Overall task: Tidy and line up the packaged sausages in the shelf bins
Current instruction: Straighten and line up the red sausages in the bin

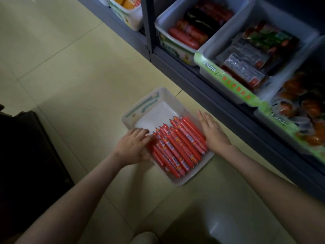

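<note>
- I see a white bin (142,105) sitting on the pale tiled floor (70,76), just in front of the dark shelf (202,88), turned at an angle to it.
- The packaged sausages (177,147), red sticks with small labels, lie side by side in the half of that bin nearer the person. They run roughly parallel and are stacked in more than one layer. The far half of the bin shows bare white bottom.
- The left hand (131,147) lies against the left flank of the pile. Its fingers (140,132) are close together and lightly bent, with the tips over the far ends of the outer sticks. The thumb is hidden, so I cannot tell whether it hooks round anything.
- The right hand (212,131) stands flat along the right flank. Its fingers (204,118) are straight and pressed together, pointing away from the person and touching the outermost sausage beside the bin wall.
- The pile sits between the two palms.
- On the shelf, a grey bin (163,20) holds thicker red sausages and some dark ones.
- The neighbouring bin (207,48) holds flat packs with printed labels.
- A third bin (260,113) at the right edge carries orange packets.
- A dark bulky shape (26,155) fills the left edge; I cannot make out what it is.
</note>
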### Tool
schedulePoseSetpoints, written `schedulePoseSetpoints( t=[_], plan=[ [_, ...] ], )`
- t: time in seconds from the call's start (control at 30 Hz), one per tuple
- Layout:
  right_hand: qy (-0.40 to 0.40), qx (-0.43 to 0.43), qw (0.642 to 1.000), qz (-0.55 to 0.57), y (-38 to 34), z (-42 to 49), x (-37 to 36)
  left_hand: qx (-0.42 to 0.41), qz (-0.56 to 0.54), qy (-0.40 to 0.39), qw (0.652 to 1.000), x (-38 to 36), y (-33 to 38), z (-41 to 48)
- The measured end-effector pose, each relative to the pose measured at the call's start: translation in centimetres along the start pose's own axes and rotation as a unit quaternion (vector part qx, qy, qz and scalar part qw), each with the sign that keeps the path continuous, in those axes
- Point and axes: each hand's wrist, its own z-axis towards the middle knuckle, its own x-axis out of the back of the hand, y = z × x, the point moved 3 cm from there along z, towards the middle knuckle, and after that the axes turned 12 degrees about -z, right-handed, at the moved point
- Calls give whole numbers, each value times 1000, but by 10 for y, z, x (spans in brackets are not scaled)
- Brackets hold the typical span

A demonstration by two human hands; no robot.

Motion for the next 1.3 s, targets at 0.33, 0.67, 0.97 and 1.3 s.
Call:
schedulePoseSetpoints(
  t=[0.33,0.67,0.97,1.3],
  plan=[
    [-58,8,998,-15,21,-19,9,183,-35,-195,963,-7,51,14],
    [39,11,994,-103,8,-58,3,114,-129,-185,968,-20,88,13],
    [-105,-23,993,-53,-27,-70,-13,83,-108,-98,986,1,85,53],
    [-48,-87,994,-56,-23,-101,-39,45,-79,-80,993,-15,116,45]
  ],
)
